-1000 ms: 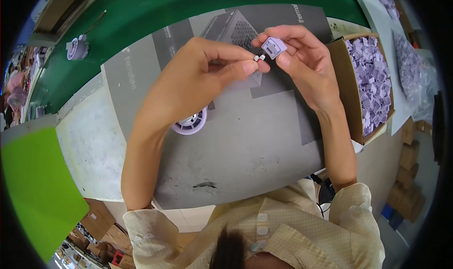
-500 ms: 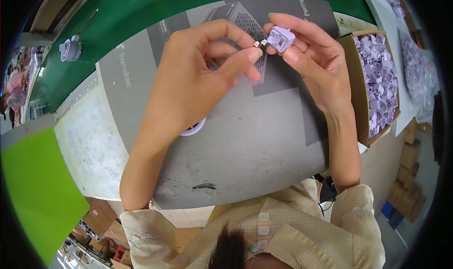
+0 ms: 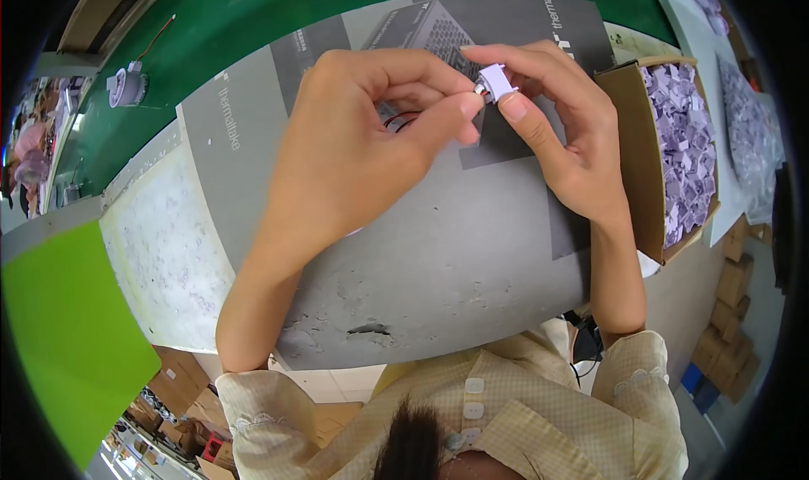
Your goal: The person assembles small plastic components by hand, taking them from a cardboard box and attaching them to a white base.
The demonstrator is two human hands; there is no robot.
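My left hand point(image 3: 362, 143) pinches a small white wire connector point(image 3: 481, 89) between thumb and forefinger. Thin red and black wires point(image 3: 401, 119) run back from it, partly behind the fingers. Gripped by the thumb and fingers of my right hand point(image 3: 569, 122) is a small lavender plastic housing point(image 3: 498, 82). The connector meets the housing's left side; how far in it sits is hidden by my fingertips. Under my left wrist, only a sliver of a lavender part point(image 3: 354, 231) shows on the grey printed mat point(image 3: 447, 261).
On the right stands an open cardboard box point(image 3: 634, 134) full of lavender plastic pieces. A round lavender part with a wire point(image 3: 128, 86) rests on the green surface point(image 3: 198, 50) at far left. Clear plastic bags point(image 3: 750, 134) lie beyond the box. The mat has a torn patch point(image 3: 369, 329) near its front edge.
The connector and the housing, apart before, have come together. My right hand has turned the housing, and my left hand has moved slightly right towards it.
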